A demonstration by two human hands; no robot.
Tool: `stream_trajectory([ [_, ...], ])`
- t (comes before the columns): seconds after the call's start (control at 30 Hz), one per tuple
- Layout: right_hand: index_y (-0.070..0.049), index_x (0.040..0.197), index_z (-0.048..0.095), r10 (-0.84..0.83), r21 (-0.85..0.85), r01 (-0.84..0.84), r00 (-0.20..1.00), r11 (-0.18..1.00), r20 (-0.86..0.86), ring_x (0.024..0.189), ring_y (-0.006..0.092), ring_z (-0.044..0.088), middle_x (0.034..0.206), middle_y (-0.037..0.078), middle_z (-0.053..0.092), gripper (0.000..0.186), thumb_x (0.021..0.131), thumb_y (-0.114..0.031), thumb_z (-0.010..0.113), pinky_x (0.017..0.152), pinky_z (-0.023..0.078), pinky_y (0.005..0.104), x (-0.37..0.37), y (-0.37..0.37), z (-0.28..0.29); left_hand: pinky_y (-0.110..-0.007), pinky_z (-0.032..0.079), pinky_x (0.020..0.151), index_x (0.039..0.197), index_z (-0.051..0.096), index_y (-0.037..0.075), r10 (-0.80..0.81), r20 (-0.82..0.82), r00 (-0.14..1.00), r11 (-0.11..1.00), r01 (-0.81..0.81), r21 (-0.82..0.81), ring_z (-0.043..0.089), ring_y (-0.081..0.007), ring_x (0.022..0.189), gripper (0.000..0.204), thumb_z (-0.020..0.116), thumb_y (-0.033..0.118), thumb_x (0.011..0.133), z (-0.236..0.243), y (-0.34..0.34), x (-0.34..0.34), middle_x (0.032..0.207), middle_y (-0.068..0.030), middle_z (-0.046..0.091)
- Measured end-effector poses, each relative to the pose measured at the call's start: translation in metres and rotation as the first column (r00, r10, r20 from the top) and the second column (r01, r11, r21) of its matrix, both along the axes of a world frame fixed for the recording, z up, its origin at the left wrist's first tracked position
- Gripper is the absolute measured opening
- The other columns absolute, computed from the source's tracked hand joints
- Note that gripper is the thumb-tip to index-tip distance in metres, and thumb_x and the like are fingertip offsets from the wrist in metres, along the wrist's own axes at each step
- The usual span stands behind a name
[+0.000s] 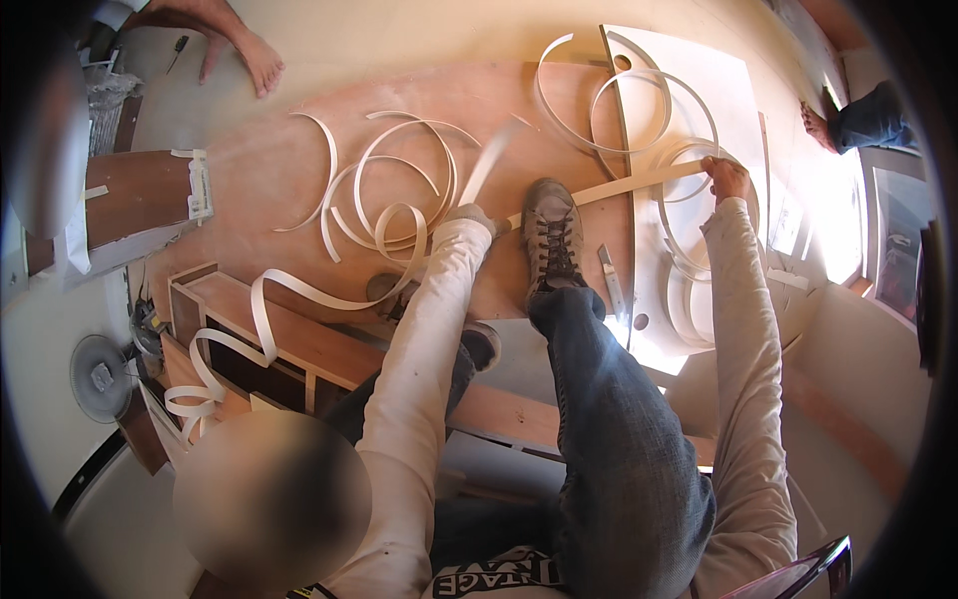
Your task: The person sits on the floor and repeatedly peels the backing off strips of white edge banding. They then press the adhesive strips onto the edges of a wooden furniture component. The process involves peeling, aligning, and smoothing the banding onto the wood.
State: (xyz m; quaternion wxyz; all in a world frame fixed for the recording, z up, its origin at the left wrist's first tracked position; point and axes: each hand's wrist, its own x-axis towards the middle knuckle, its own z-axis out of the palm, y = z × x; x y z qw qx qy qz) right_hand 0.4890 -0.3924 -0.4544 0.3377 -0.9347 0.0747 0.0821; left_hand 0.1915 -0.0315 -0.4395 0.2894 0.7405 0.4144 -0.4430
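A pale, flat edge-banding strip [639,184] stretches between my hands, with my shoe [552,232] covering part of it. At its right end, over the white panel [624,110], my right hand [728,178] pinches it between thumb and fingers. My left hand [483,218], partly hidden by its sleeve, is closed around the strip left of the shoe. A blurred length of strip [489,162] sticks up beyond that hand. Right of my shoe lies a utility knife [611,282]. Curled pale strips [364,170] lie on the reddish board beside my left forearm.
More looped strips [596,100] rest across the white panel's edge. A long strip [261,309] twists over a wooden cabinet frame [289,317]. Another person's bare foot [259,66] is at the far left; someone's foot [818,128] shows far right. A fan [100,377] stands left.
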Motion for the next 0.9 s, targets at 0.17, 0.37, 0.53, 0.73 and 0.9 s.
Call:
stream_trajectory([
  [0.17,0.001,0.090,0.076,-0.012,0.146,0.015,1.000,0.989,-0.018,0.048,0.0115,0.044,0.065,0.003,0.060,0.019,0.078,-0.014,0.072,0.044,0.036,0.0271,-0.014,0.001,0.005,-0.043,0.055,0.075,0.100,0.072,0.007,0.044,-0.005,0.999,0.997,-0.045,-0.070,0.068,-0.0290,0.083,0.038,0.064,0.042,0.088,-0.017,0.001,0.000,0.091,-0.0145,0.071],
  [0.37,-0.004,0.094,0.077,-0.002,0.040,0.009,0.984,0.999,-0.176,0.054,0.0152,0.056,0.066,0.005,0.064,0.030,0.074,-0.025,0.073,0.052,0.047,0.0309,-0.008,0.012,0.026,-0.043,0.055,0.073,0.095,0.072,0.005,0.146,-0.005,0.989,0.979,-0.145,-0.142,0.069,-0.0291,0.078,0.040,0.063,0.043,0.088,-0.021,0.008,-0.010,0.086,-0.0145,0.072],
  [0.53,-0.008,0.100,0.077,0.066,-0.026,-0.073,0.977,0.997,-0.201,0.056,0.0168,0.060,0.075,0.007,0.068,0.032,0.075,-0.028,0.073,0.055,0.050,0.0308,-0.011,0.009,0.035,-0.044,0.055,0.071,0.092,0.072,0.003,0.296,0.008,0.955,0.931,-0.287,-0.227,0.069,-0.0291,0.074,0.042,0.062,0.044,0.088,-0.028,0.019,-0.030,0.082,-0.0144,0.072],
  [0.73,-0.007,0.096,0.078,0.094,-0.136,-0.102,0.993,0.985,-0.069,0.049,0.0119,0.050,0.061,0.002,0.058,0.026,0.079,-0.026,0.070,0.047,0.042,0.0289,-0.007,0.007,0.019,-0.044,0.055,0.069,0.087,0.073,0.002,0.300,0.157,0.941,0.939,-0.320,0.123,0.070,-0.0291,0.068,0.045,0.061,0.045,0.088,-0.031,0.066,-0.057,0.077,-0.0144,0.072],
  [0.9,-0.006,0.112,0.071,0.171,-0.267,-0.149,0.983,0.952,0.062,0.074,0.0271,0.063,0.082,0.012,0.068,0.040,0.079,-0.028,0.072,0.070,0.052,0.0372,-0.008,0.008,0.006,-0.048,0.053,0.080,0.095,0.072,0.004,-0.043,0.369,0.928,0.795,-0.192,0.576,0.068,-0.0411,0.090,0.038,0.057,0.039,0.087,-0.022,0.088,-0.070,0.095,-0.0226,0.071],
])
